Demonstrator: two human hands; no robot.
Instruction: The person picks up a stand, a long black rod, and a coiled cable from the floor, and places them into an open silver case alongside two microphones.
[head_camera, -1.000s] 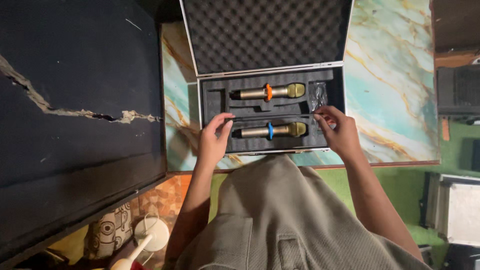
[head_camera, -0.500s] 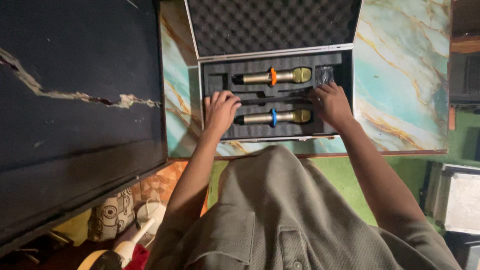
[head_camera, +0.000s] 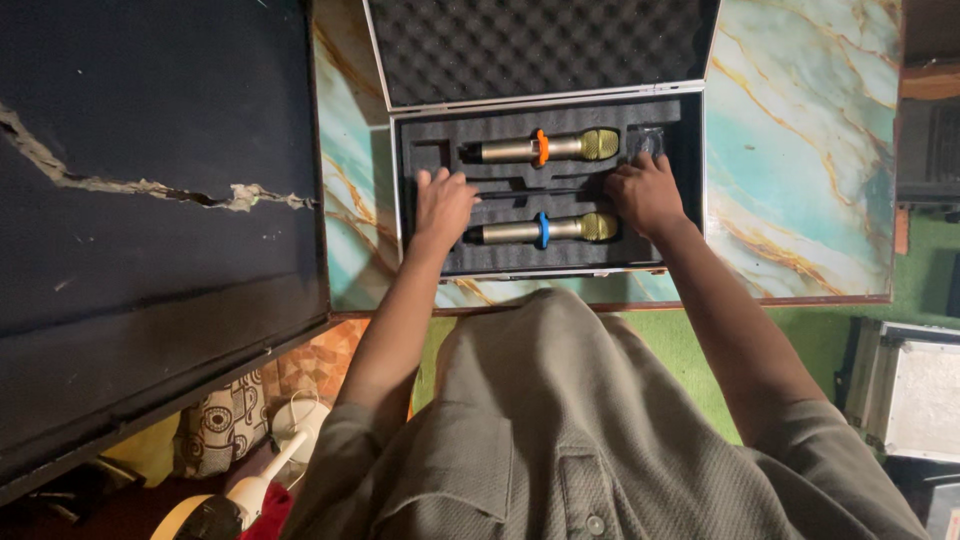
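Nearest, a grey shirt (head_camera: 560, 420) across the bottom of the view, with green floor (head_camera: 700, 360) and a closed metal box (head_camera: 915, 390) off to the right. To the left, a large black panel (head_camera: 150, 250) with a ragged pale crack, butting against the marbled desk (head_camera: 800, 150).

On the desk, an open case (head_camera: 545, 268) with dark foam inside. Left hand (head_camera: 443, 205) laid palm down on the foam at the left end, fingers spread and pressing flat; grips nothing, just touches the tail end of the blue-ringed microphone (head_camera: 545, 229). Right hand (head_camera: 645, 192) loosely curled at the right end, knuckles up, just above that microphone's gold head; seems to pinch nothing, though the fingertips are hidden beneath the hand, so cannot say for sure.

Between the hands, the blue-ringed microphone lying level in the near slot, fully sunk in its cut-out. Just beyond, a thin dark rod (head_camera: 540, 188) running along the foam between the two slots. Farther still, the orange-ringed microphone (head_camera: 545, 147) seated in the far slot, untouched, head to the right. Beside its head, something small and clear (head_camera: 650, 140) in the corner pocket, possibly a plastic bag.

Farthest, the lid (head_camera: 540, 45) thrown back flat, its egg-crate foam facing up.

So, judging by the layout: both microphones bedded in place, both slots filled, lid not yet closed, latches not in view.
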